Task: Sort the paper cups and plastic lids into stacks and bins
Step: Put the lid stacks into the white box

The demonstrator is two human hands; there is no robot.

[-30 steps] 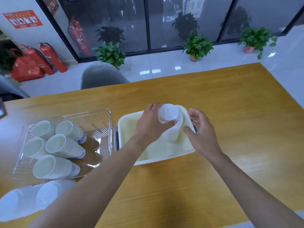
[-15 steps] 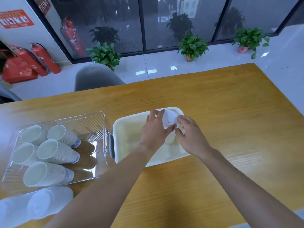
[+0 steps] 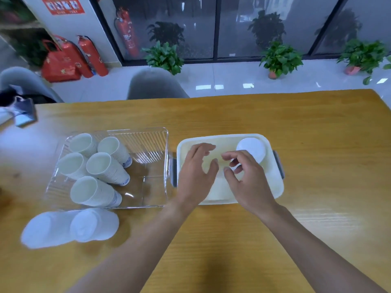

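A white bin (image 3: 275, 187) with grey handles sits at the table's middle. A stack of white plastic lids (image 3: 251, 149) stands in its far right corner. My left hand (image 3: 196, 172) hovers over the bin's left half, fingers relaxed and holding nothing. My right hand (image 3: 247, 178) hovers over the bin's middle, fingers loosely curled and free of the lids. A clear bin (image 3: 148, 136) to the left holds several stacks of paper cups (image 3: 101, 166) lying on their sides. Two more stacks of white lids (image 3: 72, 227) lie on the table in front of the clear bin.
A wooden table (image 3: 317, 144) carries both bins. A dark device (image 3: 24, 115) lies at the far left edge. A grey chair (image 3: 154, 85) stands behind the table, with potted plants and fire extinguishers beyond it.
Both hands have let go of the lid stack, which now stands in the white bin's far right corner. The hands have drawn back toward the bin's middle. The camera has shifted right.
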